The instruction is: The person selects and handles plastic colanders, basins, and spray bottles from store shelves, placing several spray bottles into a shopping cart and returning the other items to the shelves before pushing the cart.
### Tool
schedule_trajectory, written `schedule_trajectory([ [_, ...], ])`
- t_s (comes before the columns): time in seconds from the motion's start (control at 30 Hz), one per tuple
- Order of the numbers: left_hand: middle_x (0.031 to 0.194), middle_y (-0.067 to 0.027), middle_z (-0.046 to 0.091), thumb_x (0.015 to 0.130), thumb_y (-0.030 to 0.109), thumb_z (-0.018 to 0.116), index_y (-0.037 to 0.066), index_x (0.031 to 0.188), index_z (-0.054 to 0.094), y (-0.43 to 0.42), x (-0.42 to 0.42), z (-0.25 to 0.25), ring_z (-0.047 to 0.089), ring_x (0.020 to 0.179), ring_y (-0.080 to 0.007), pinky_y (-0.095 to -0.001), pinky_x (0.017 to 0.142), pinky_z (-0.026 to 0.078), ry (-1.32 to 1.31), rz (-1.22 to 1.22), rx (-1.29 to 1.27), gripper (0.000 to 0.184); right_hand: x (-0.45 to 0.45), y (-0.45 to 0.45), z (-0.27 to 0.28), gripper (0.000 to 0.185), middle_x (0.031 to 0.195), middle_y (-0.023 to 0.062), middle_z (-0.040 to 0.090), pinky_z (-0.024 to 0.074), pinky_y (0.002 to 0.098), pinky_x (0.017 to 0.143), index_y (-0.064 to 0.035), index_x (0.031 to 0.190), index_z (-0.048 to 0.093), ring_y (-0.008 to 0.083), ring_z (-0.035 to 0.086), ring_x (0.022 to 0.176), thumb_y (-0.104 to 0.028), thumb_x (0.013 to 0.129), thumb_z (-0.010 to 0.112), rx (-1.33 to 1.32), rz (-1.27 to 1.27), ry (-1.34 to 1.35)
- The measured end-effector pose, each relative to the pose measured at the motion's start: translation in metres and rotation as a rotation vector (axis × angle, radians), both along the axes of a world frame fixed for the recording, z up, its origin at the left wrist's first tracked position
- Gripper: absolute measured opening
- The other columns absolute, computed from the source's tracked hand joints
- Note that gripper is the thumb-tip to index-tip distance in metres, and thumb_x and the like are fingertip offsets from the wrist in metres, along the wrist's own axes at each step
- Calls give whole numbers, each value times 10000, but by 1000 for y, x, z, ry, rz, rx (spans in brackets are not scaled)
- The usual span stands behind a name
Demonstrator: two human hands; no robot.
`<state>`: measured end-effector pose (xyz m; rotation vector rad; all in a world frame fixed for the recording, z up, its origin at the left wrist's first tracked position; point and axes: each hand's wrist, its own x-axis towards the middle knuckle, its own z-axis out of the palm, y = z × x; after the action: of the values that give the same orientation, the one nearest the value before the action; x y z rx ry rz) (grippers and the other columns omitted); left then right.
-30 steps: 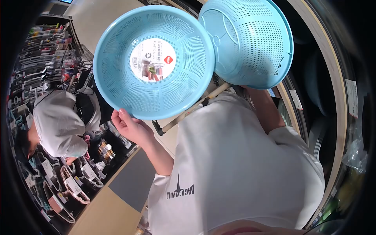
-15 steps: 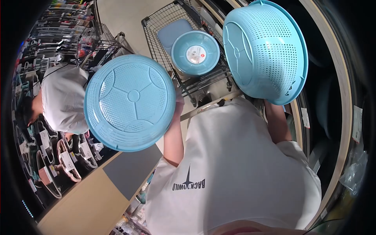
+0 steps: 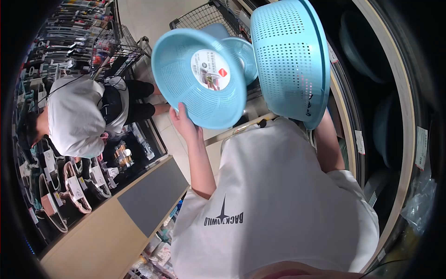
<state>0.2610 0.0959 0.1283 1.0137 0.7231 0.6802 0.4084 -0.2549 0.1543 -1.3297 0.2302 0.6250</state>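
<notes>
My left hand (image 3: 185, 124) grips the rim of a light blue plastic colander (image 3: 172, 69), thumb up along its lower edge. The colander's inside faces me, and a round white label (image 3: 210, 69) with a red mark sits on its bottom. On the right, a deep blue colander (image 3: 288, 60) with rows of holes is held up on its side, its rim turned to the right. My right forearm (image 3: 327, 146) reaches up behind it, and the right hand itself is hidden. The two colanders are close together at chest height.
Beyond the colanders stands a black wire shopping cart (image 3: 197, 18) with a blue basin (image 3: 246, 58) in it. Shelves with basins (image 3: 362, 46) run along the right. At left, another person (image 3: 76, 116) bends near racks of hangers (image 3: 76, 190), beside a second cart (image 3: 123, 51).
The left colander has turned from showing its underside to showing its labelled inside, moving up and right. The right colander has shifted left and rotated, hiding its base. The other person shows more fully.
</notes>
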Motion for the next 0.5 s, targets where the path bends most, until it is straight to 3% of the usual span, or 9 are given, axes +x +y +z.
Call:
schedule_trajectory([
  [0.17,1249,-175,660,1057,91,580,-16,1380,451,-3,-1,4,685,1090,-260,-375,946,578,25,67,219,364,1,-3,-21,432,1287,117,670,558,301,928,32,1435,530,155,661,1112,-234,1094,535,210,-16,-91],
  [0.23,1248,-158,668,1053,96,584,-1,1343,505,-4,1,7,693,1083,-251,-379,912,600,8,-25,-85,316,0,-2,-23,441,1301,114,665,568,303,916,31,1449,505,151,668,1111,-236,1099,529,288,-36,-100],
  [0.27,1248,-158,668,1053,96,584,-1,1343,505,-1,-2,-3,693,1083,-251,-379,912,600,10,-24,-85,316,-2,-2,-18,441,1301,114,665,568,303,916,31,1449,505,151,668,1111,-236,1099,529,288,-35,-98],
  [0.33,1260,-129,674,1044,124,612,25,1319,564,9,-11,-31,688,1117,-245,-374,928,616,-5,-126,-604,296,-5,0,1,438,1297,106,669,585,297,904,6,1456,483,151,688,1100,-254,1106,517,383,2,-53],
  [0.43,1275,-102,674,1037,166,631,46,1285,608,-10,-2,-16,685,1129,-232,-364,958,622,-36,-67,-753,277,-5,1,14,439,1275,104,680,603,304,892,-8,1452,480,155,704,1088,-277,1107,515,206,-18,23],
  [0.5,1291,-97,668,1026,190,649,42,1282,610,-10,-4,-20,685,1127,-233,-369,983,619,-36,-63,-759,298,-5,-6,5,447,1268,105,682,604,308,892,-10,1449,480,150,703,1088,-292,1105,522,231,12,-12],
])
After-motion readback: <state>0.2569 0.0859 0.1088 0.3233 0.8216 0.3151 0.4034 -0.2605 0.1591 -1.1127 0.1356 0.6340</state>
